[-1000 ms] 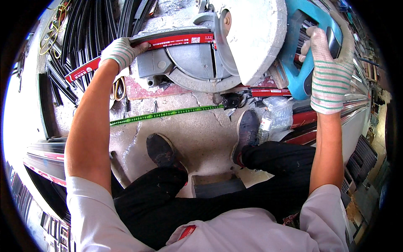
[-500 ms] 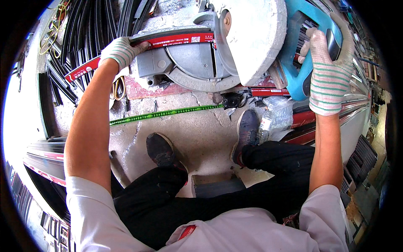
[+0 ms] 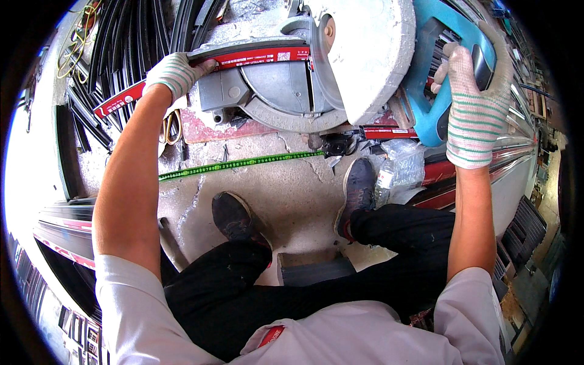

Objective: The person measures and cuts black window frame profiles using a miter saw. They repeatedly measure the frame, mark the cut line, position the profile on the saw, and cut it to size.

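A miter saw (image 3: 371,61) with a large pale guard and a teal handle (image 3: 427,109) stands in front of me. My right hand (image 3: 480,100), in a striped knit glove, is wrapped round that handle. A long profile strip with a red printed film (image 3: 255,58) lies along the saw's fence above the grey round table (image 3: 280,97). Its right end reaches the guard, which hides the blade. My left hand (image 3: 176,76), gloved alike, is closed on the strip left of the saw table, pressing it at the fence.
On the floor, a green tape measure (image 3: 243,163) lies stretched out to a black case (image 3: 337,145). Several dark profiles (image 3: 131,42) are piled at the far left. Clear plastic wrap (image 3: 401,167) and red-filmed profiles (image 3: 441,173) lie at right. My shoes (image 3: 234,216) are near the tape.
Almost nothing differs. My right hand and the saw handle have shifted very slightly; my left hand and the strip stay in place.
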